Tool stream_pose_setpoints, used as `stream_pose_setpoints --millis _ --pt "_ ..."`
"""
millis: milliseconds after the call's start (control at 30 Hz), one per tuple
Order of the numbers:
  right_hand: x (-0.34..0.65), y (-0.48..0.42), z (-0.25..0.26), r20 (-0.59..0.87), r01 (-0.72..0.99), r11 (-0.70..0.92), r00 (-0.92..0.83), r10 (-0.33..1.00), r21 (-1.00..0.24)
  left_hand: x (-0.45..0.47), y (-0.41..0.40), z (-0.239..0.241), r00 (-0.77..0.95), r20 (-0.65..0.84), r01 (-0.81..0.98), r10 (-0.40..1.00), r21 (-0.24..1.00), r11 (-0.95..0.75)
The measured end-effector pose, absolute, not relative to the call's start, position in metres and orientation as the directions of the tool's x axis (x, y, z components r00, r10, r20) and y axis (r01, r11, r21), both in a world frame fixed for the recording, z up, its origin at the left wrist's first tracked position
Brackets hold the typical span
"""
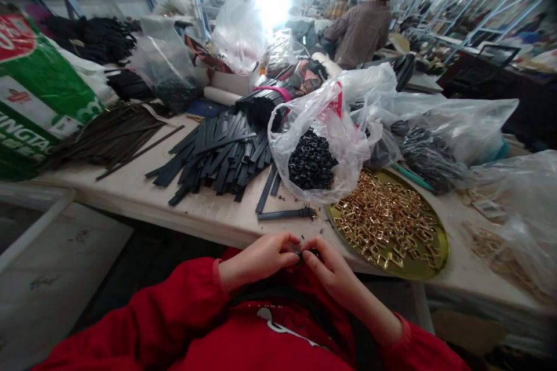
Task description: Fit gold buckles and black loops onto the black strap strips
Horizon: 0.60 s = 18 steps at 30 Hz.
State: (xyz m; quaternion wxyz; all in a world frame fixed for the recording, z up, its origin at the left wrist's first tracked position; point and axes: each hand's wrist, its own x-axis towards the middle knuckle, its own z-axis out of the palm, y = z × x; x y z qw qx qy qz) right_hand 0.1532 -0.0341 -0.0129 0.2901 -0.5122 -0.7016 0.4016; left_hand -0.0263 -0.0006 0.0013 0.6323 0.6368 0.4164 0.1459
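Observation:
Close together at the table's front edge, my left hand (266,256) and my right hand (331,271) pinch at a small dark piece (299,254), mostly hidden by the fingertips. Just beyond them lies a finished-looking black strap (282,215) with a dark loop and a bit of gold at its right end. Behind it is a pile of flat black straps (221,151). An open clear plastic bag (285,171) holds many small black loops (311,162). To the right, a round gold tray (441,255) carries a heap of gold metal buckles (387,214).
Dark brown strips (117,133) lie at the left beside a green printed bag (47,87). A bundle of black straps (263,101) has a pink tie. More plastic bags (517,197) crowd the right. A teal tool (412,177) touches the tray area. Another person (365,29) stands farther back.

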Motion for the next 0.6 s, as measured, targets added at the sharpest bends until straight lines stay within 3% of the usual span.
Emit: stream_pose_setpoints --millis 200,433,600 --pt "0.153 -0.013 -0.022 0.05 0.501 0.18 -0.262 0.964 -0.847 -0.018 0.021 0.011 0.524 -0.221 0.539 0.822 0.834 -0.12" --pt "0.158 -0.002 -0.038 0.018 0.517 0.128 -0.212 0.977 -0.846 -0.015 0.042 0.003 0.602 -0.267 0.502 0.753 0.859 -0.097" --pt "0.153 0.003 -0.04 0.082 0.534 0.185 -0.211 0.974 -0.825 -0.008 0.046 0.003 0.579 -0.246 0.507 0.777 0.855 -0.107"
